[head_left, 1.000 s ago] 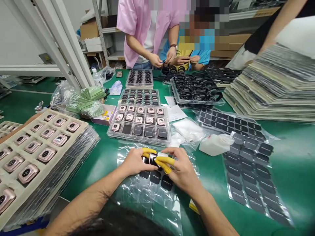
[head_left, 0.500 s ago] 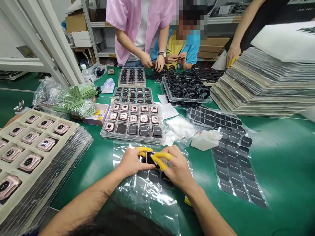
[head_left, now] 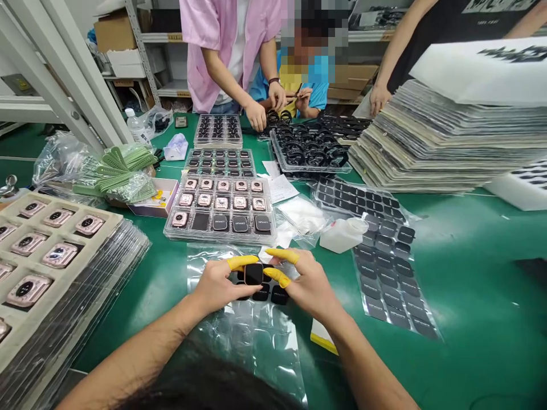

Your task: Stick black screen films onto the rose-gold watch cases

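Observation:
My left hand point(head_left: 222, 282) grips a square watch case point(head_left: 253, 274) by its edges, its dark glass face toward me. My right hand point(head_left: 303, 279) is just right of the case, with yellow covers on its thumb and index finger and a small white piece point(head_left: 267, 254) at its fingertips. Yellow covers also show on my left hand. Under both hands lies a clear plastic sheet point(head_left: 262, 330) with black square stickers point(head_left: 279, 294). Beyond them stands a clear tray point(head_left: 220, 232) of pink watch cases and black squares.
Stacked trays point(head_left: 115, 250) of watch cases fill the left side. A white bottle point(head_left: 344, 234) and sticker sheets point(head_left: 388, 285) lie to the right, before a tall stack point(head_left: 427, 142). Green straps point(head_left: 123, 171) lie back left. Other people work across the table.
My right hand's fingers have moved off the watch face and spread wider, and a white piece now shows by them. The view has shifted slightly right. The opposite person's hands have moved.

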`<state>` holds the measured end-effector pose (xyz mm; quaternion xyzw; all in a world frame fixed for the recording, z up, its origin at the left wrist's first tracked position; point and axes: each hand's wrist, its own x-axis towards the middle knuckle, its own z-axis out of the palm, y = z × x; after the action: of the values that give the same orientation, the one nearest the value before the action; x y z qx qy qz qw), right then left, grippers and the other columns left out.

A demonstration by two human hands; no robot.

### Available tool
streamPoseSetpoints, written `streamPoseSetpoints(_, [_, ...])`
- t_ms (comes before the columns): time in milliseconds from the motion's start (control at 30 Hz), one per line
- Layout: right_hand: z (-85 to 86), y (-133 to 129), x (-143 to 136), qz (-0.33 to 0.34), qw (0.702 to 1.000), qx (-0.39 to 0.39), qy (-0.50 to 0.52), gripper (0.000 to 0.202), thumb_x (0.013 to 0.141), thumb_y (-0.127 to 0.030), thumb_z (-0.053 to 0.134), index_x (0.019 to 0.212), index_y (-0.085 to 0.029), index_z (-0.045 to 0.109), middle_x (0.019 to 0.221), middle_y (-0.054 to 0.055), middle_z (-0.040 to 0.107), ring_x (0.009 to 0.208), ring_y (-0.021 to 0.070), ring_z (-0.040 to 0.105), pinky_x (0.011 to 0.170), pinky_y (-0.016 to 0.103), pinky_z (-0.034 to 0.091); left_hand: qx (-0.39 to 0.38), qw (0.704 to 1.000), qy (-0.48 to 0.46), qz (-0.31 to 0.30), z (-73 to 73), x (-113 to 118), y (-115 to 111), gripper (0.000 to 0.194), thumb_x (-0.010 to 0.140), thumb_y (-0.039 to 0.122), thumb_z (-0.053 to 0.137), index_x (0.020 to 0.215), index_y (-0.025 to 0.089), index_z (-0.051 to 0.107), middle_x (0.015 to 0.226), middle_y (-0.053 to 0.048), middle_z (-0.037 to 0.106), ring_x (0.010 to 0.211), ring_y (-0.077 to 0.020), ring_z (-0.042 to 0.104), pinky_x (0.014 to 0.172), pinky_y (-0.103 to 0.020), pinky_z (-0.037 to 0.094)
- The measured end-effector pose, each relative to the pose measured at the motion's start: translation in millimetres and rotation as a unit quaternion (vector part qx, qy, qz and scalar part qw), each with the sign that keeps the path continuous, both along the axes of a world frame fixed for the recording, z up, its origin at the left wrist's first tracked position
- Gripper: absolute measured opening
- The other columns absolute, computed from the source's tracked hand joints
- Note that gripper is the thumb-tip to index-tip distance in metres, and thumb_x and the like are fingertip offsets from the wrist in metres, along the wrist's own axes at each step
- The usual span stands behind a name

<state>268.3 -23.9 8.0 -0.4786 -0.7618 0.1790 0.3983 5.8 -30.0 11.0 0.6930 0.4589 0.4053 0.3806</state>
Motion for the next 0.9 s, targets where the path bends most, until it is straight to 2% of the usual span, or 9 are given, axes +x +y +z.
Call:
streamPoseSetpoints(67, [1.9, 0.6, -2.7, -0.003, 0.996, -0.070, 0.059, 0.023, 0.110, -0.043, 0.080, 0.128, -0.032, 0.089, 0.104, 0.006, 0.090, 0.098, 0.0303, 0.084, 0.094, 0.050, 0.070, -0.005, 1.000, -0.007, 0.009, 2.5, -0.8, -0.9, 0.049, 0.079, 0.045, 0.110, 0.124, 0.030, 0.096, 0.107, -0.007, 0.098, 0.087, -0.0320, 0.090, 0.091, -0.046, 0.079])
streamPoseSetpoints(133, [4.7, 2.0, -4.5, 0.000, 0.986, -0.126, 0.108, 0.030, 0.104, -0.048, 0.086, 0.128, -0.030, 0.089, 0.106, 0.007, 0.091, 0.096, 0.0291, 0.085, 0.094, 0.048, 0.072, -0.011, 1.000, -0.012, 0.013, 5.3, -1.5, -2.0, 0.049, 0.080, 0.047, 0.110, 0.123, 0.030, 0.096, 0.110, -0.008, 0.098, 0.088, -0.0329, 0.089, 0.095, -0.048, 0.079])
streamPoseSetpoints(300, [13.7, 3.8, -4.6, 0.009, 0.969, -0.194, 0.151, 0.041, 0.092, -0.052, 0.095, 0.125, -0.028, 0.091, 0.097, 0.006, 0.090, 0.084, 0.0257, 0.083, 0.086, 0.044, 0.072, -0.019, 1.000, -0.014, 0.016, 7.8, -2.6, -3.8, 0.049, 0.078, 0.048, 0.111, 0.121, 0.029, 0.096, 0.111, -0.009, 0.098, 0.091, -0.0354, 0.090, 0.102, -0.053, 0.079])
streamPoseSetpoints(400, [16.5, 3.0, -4.8, -0.018, 0.963, -0.220, 0.156, 0.032, 0.092, -0.048, 0.090, 0.117, -0.027, 0.093, 0.094, 0.007, 0.090, 0.087, 0.0281, 0.085, 0.087, 0.045, 0.071, -0.048, 0.999, -0.008, 0.016, 8.2, -1.6, -4.5, 0.052, 0.076, 0.048, 0.112, 0.121, 0.028, 0.096, 0.106, -0.009, 0.097, 0.089, -0.0357, 0.091, 0.103, -0.055, 0.080])
streamPoseSetpoints(500, [15.6, 2.7, -8.2, -0.029, 0.960, -0.235, 0.152, 0.020, 0.093, -0.042, 0.083, 0.105, -0.028, 0.093, 0.097, 0.008, 0.091, 0.090, 0.0303, 0.086, 0.088, 0.047, 0.072, -0.108, 0.992, -0.055, 0.017, 11.7, 1.4, -4.7, 0.056, 0.073, 0.044, 0.113, 0.123, 0.027, 0.094, 0.108, -0.008, 0.098, 0.099, -0.0364, 0.093, 0.108, -0.055, 0.079])
streamPoseSetpoints(633, [14.5, 4.1, -10.9, -0.010, 0.971, -0.185, 0.153, 0.012, 0.095, -0.039, 0.082, 0.092, -0.031, 0.090, 0.095, 0.007, 0.089, 0.091, 0.0314, 0.083, 0.092, 0.052, 0.070, -0.234, 0.958, -0.161, 0.026, 20.3, 4.1, -0.7, 0.064, 0.068, 0.038, 0.114, 0.125, 0.020, 0.090, 0.116, -0.011, 0.097, 0.111, -0.0356, 0.094, 0.112, -0.054, 0.078])
streamPoseSetpoints(700, [18.0, 4.5, -6.2, -0.005, 0.973, -0.136, 0.187, 0.016, 0.095, -0.043, 0.088, 0.084, -0.032, 0.088, 0.107, 0.010, 0.089, 0.105, 0.0342, 0.083, 0.098, 0.055, 0.068, -0.277, 0.940, -0.197, 0.039, 23.4, 3.9, 2.7, 0.069, 0.065, 0.038, 0.117, 0.124, 0.018, 0.088, 0.117, -0.012, 0.097, 0.114, -0.0354, 0.094, 0.113, -0.053, 0.077])
streamPoseSetpoints(767, [24.9, 3.8, 2.0, -0.002, 0.959, -0.124, 0.255, 0.030, 0.092, -0.055, 0.096, 0.078, -0.031, 0.084, 0.117, 0.012, 0.088, 0.112, 0.0356, 0.081, 0.096, 0.055, 0.067, -0.284, 0.936, -0.200, 0.056, 24.0, 3.5, 4.9, 0.073, 0.062, 0.036, 0.118, 0.125, 0.017, 0.087, 0.118, -0.013, 0.097, 0.115, -0.0347, 0.094, 0.114, -0.052, 0.076])
streamPoseSetpoints(900, [38.4, -1.8, 7.2, -0.017, 0.915, -0.244, 0.322, 0.050, 0.082, -0.076, 0.103, 0.091, -0.030, 0.088, 0.096, 0.008, 0.084, 0.087, 0.0276, 0.077, 0.079, 0.045, 0.067, -0.261, 0.951, -0.156, 0.046, 17.3, 6.8, 2.1, 0.069, 0.066, 0.030, 0.115, 0.128, 0.017, 0.088, 0.116, -0.012, 0.097, 0.112, -0.0339, 0.094, 0.112, -0.051, 0.077])
